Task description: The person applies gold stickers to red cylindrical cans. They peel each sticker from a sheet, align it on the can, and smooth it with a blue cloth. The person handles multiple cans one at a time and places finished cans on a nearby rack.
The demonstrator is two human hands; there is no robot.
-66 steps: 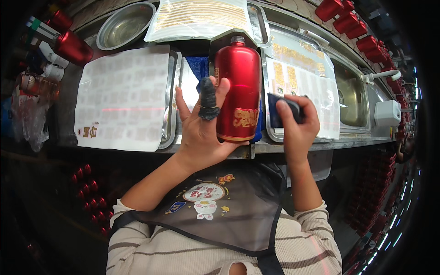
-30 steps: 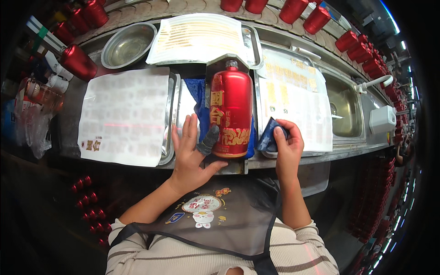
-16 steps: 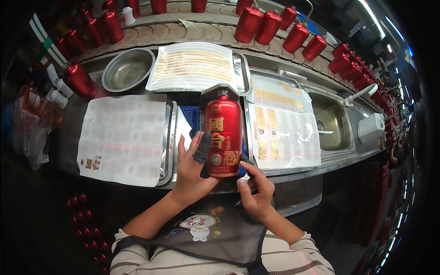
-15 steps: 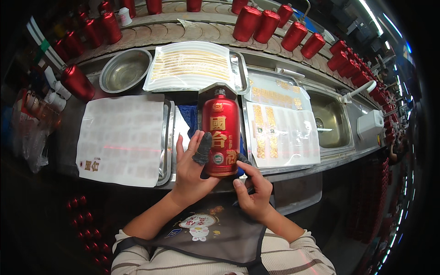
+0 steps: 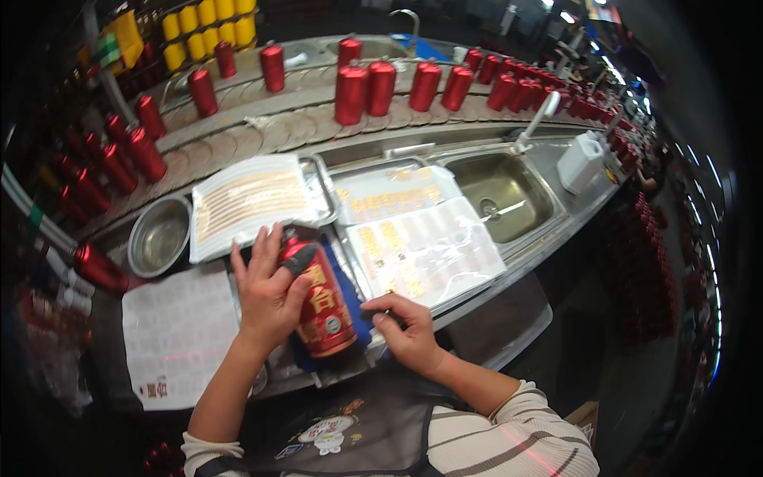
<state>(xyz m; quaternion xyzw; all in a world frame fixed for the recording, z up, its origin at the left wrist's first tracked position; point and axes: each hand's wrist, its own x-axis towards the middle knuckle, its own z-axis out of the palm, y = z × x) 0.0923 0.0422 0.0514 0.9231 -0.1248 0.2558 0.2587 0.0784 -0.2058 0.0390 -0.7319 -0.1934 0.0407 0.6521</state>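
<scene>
My left hand grips a red bottle with gold characters, holding it tilted on a blue cloth at the counter's near edge. A dark finger cot covers one finger of that hand. My right hand rests just right of the bottle's base, fingers closed on a small dark object that I cannot identify. Sheets of gold labels lie on a tray right behind that hand.
More label sheets and a white printed sheet lie left. A steel bowl, a sink with tap, a white container, and several red bottles along a curved conveyor stand behind.
The view has swung up toward the conveyor. The bottle has tipped from upright to a slant, and my right hand has slid from its base out to the right.
</scene>
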